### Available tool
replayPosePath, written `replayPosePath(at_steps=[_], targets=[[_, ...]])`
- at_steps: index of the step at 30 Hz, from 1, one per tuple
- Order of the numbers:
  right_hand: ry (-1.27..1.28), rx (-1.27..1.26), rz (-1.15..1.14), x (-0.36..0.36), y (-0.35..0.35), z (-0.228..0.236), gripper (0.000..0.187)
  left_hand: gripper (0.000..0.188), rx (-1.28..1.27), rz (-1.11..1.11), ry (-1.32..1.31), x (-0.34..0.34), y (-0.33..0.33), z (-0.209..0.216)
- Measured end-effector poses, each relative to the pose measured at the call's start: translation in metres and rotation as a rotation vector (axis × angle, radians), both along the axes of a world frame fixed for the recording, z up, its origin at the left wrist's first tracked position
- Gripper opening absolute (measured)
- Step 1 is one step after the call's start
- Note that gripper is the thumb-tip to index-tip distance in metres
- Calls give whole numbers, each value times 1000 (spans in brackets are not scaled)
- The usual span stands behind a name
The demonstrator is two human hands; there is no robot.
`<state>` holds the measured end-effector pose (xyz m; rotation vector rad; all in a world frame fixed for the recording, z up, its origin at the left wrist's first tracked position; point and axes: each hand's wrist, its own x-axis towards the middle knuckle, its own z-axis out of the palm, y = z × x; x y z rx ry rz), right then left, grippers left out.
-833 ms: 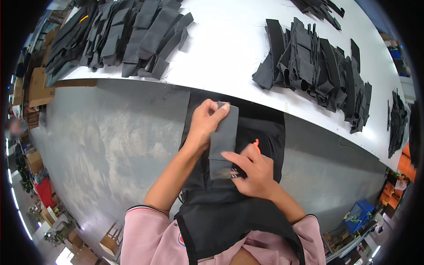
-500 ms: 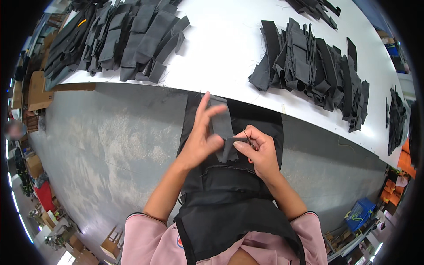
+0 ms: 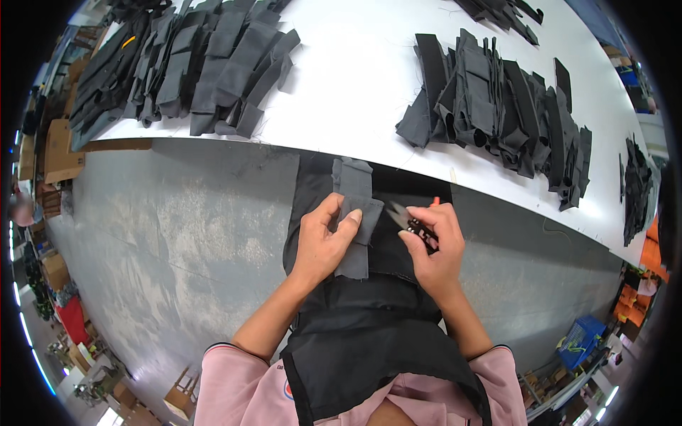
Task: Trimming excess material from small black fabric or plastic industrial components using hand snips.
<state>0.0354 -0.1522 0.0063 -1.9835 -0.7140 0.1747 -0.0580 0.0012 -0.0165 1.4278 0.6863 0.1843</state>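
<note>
My left hand [image 3: 327, 231] pinches a dark grey fabric piece [image 3: 364, 213] between thumb and fingers. The piece lies across a longer grey fabric strip [image 3: 353, 179] that rests over my lap on the black apron [image 3: 362, 298]. In my right hand [image 3: 439, 248] sits a pair of thread snips [image 3: 419, 231], black with an orange-red part. Their pointed metal blades angle up and left, close to the fabric's right edge but apart from it.
A white table [image 3: 348, 78] runs across the front. On it lie dark fabric pieces [image 3: 227, 64] at the left and another pile [image 3: 490, 106] at the right. Grey floor [image 3: 192, 220] shows below. A blue crate [image 3: 581, 342] stands at the lower right, a cardboard box [image 3: 62, 153] at the left.
My left hand's spread fingers have closed on the fabric piece. My right hand has let go of the fabric and moved right, and the snips now show more fully in it.
</note>
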Motion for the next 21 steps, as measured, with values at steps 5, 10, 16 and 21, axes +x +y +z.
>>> replayPosePath(at_steps=[5,10,16,21], targets=[[-138,-18,56,2,11,2,25,18,-1,-35,11,4,-4,10],[-185,24,11,-1,8,-1,23,20,-78,-2,29,0,-4,5],[-211,-58,78,3,11,4,23,21,-107,-10,44,-3,-2,2],[-32,6,81,8,18,3,20,25,-26,-11,-4,-3,-1,-7]])
